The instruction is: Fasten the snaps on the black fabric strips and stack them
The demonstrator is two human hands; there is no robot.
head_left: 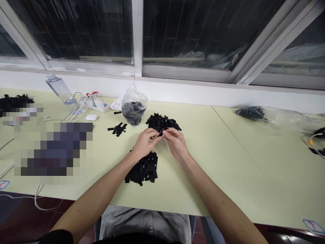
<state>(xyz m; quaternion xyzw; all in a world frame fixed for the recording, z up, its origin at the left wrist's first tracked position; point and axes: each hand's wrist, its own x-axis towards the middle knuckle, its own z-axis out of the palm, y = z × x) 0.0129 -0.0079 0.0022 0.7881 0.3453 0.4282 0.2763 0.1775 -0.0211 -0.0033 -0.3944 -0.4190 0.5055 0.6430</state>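
Between the fingertips of both hands is a small black strap piece [161, 133], looking like fabric; its details are too small to tell. My left hand [146, 141] pinches it from the left, and my right hand [175, 141] from the right. Just beyond my fingers lies a pile of black strap pieces [158, 121]. A second pile of black strap pieces [143, 167], some with small white marks, lies nearer to me, partly under my left wrist. Several loose black pieces [117, 129] are scattered to the left.
A clear plastic bag [134, 106] with black pieces stands behind. Leftward are a white earbud case [91, 117], a power strip [98, 104] with cables, a tilted plastic bottle [61, 89] and a blurred-out dark item [58, 149]. Another plastic bag [279, 117] lies at right, before the window.
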